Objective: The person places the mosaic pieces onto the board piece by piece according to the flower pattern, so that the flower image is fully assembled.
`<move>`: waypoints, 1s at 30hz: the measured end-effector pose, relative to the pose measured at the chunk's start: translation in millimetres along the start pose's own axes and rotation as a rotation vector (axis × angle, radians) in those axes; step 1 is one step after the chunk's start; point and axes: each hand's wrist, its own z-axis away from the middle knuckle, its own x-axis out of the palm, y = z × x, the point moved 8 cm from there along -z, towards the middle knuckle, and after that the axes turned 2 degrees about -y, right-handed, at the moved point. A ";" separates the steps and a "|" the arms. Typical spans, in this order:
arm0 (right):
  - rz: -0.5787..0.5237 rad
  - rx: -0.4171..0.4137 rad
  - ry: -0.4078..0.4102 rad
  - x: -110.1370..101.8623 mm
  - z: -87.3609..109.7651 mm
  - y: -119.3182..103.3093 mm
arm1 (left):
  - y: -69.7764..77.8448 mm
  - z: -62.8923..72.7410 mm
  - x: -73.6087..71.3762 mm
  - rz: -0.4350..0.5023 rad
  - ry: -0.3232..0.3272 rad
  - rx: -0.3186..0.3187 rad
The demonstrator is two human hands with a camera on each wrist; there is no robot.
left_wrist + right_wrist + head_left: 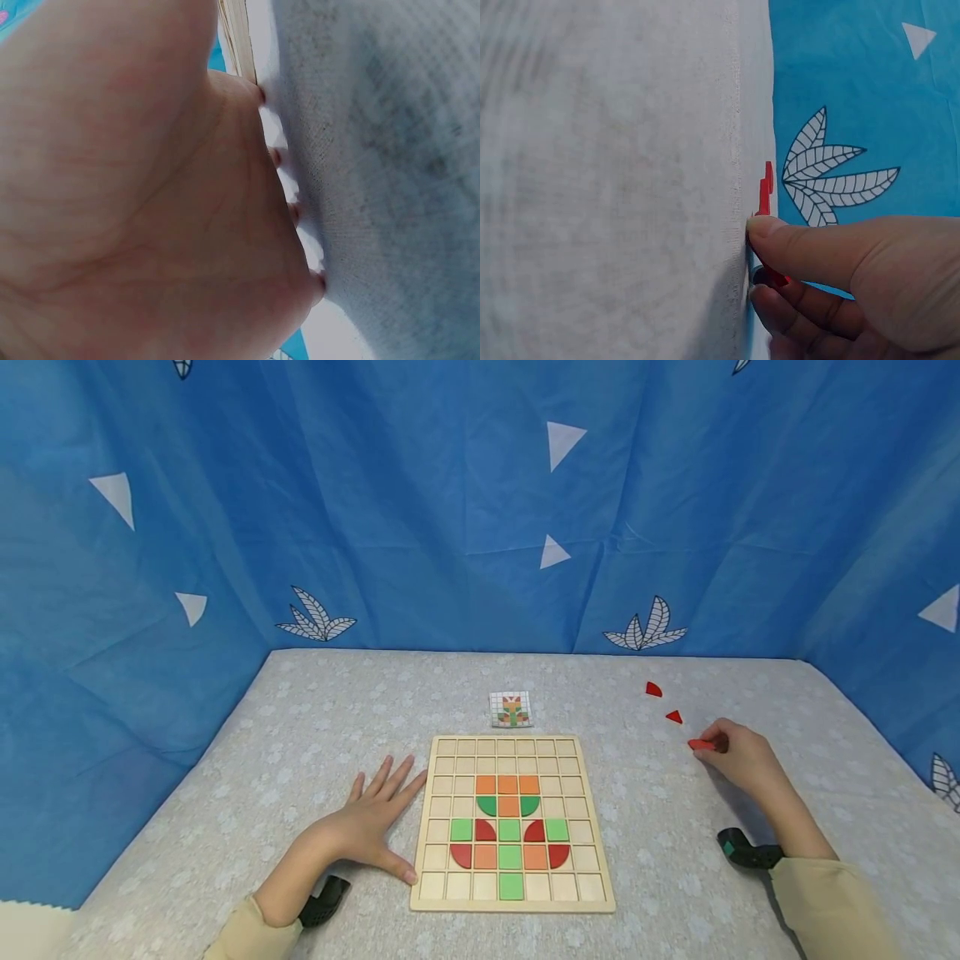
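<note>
My left hand (pixel 367 827) lies spread on the cloth, its thumb and index fingertips touching the left edge of a wooden grid board (pixel 456 906). In the left wrist view the palm (pixel 150 217) fills most of the picture. Orange and light green squares, with red and green quarter-round tiles, form a pattern in the board's middle columns. To the right of the board, my right hand (pixel 742 758) pinches a red tile (pixel 702 744) between thumb and fingers, low over the cloth. Fingers partly cover that tile, so its full shape is hidden.
Beyond the held tile lie a red triangle tile (pixel 674 717) and a red quarter-round tile (pixel 654 690). A small pattern card (pixel 511 710) sits behind the board. Blue curtain (pixel 465 510) encloses the patterned tablecloth (pixel 330 702) at the back and sides.
</note>
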 end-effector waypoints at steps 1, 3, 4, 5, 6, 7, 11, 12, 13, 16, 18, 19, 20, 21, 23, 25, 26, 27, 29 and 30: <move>0.010 0.005 -0.002 -0.1 0.2 -0.8 | 0.1 0.1 -0.1 0.002 0.000 0.001; 0.026 0.011 -0.007 -0.6 1.1 -2.2 | 0.2 -0.1 0.0 0.002 -0.003 0.003; 0.034 0.014 -0.009 -1.2 1.5 -3.0 | 0.3 -0.2 0.1 0.001 -0.004 0.003; 0.042 0.016 -0.009 -1.7 2.0 -3.9 | 0.3 -0.2 0.1 0.002 -0.004 0.004; 0.048 0.016 -0.011 -2.4 2.3 -4.8 | 0.3 -0.3 0.0 0.003 -0.005 0.004; 0.054 0.017 -0.010 -3.0 2.8 -6.0 | 0.4 -0.3 -0.2 0.004 -0.004 0.004; 0.068 0.017 -0.001 -5.3 3.6 -10.8 | 0.4 -0.2 -0.6 0.005 -0.004 0.005; 0.069 0.017 -0.003 -5.6 3.6 -11.9 | 0.4 -0.2 -0.7 0.004 -0.003 0.005; 0.069 0.018 -0.004 -5.6 3.5 -12.8 | 0.3 -0.1 -0.6 0.003 -0.004 0.005; 0.066 0.014 -0.020 -6.6 3.0 -14.4 | 0.3 0.1 -0.6 0.002 -0.005 0.004; 0.061 0.009 -0.036 -7.3 2.5 -14.4 | 0.2 0.2 -0.6 0.002 -0.005 0.002; 0.061 0.002 -0.044 -7.7 2.3 -14.5 | 0.3 0.4 -0.5 0.003 -0.006 0.001; 0.061 -0.009 -0.052 -7.9 2.0 -14.5 | 0.3 0.5 -0.6 0.006 -0.006 0.001; 0.058 -0.018 -0.063 -7.7 1.7 -14.4 | 0.4 0.7 -0.7 0.007 -0.005 0.000; 0.050 -0.037 -0.078 -7.2 1.0 -14.5 | 0.4 1.1 -0.9 0.011 -0.004 0.001; 0.033 -0.059 -0.084 -6.9 0.7 -15.7 | 0.7 1.4 -1.0 0.013 -0.004 0.003; 0.021 -0.067 -0.084 -6.8 0.7 -16.8 | 0.8 1.5 -1.1 0.012 -0.003 0.004; 0.006 -0.074 -0.083 -6.8 0.8 -18.1 | 1.0 1.4 -1.2 0.012 -0.004 0.005; -0.028 -0.091 -0.080 -7.7 1.7 -22.9 | 1.1 1.0 -0.9 0.012 -0.007 0.005; -0.050 -0.101 -0.081 -8.2 2.6 -26.4 | 1.2 0.7 -0.7 0.012 -0.008 0.005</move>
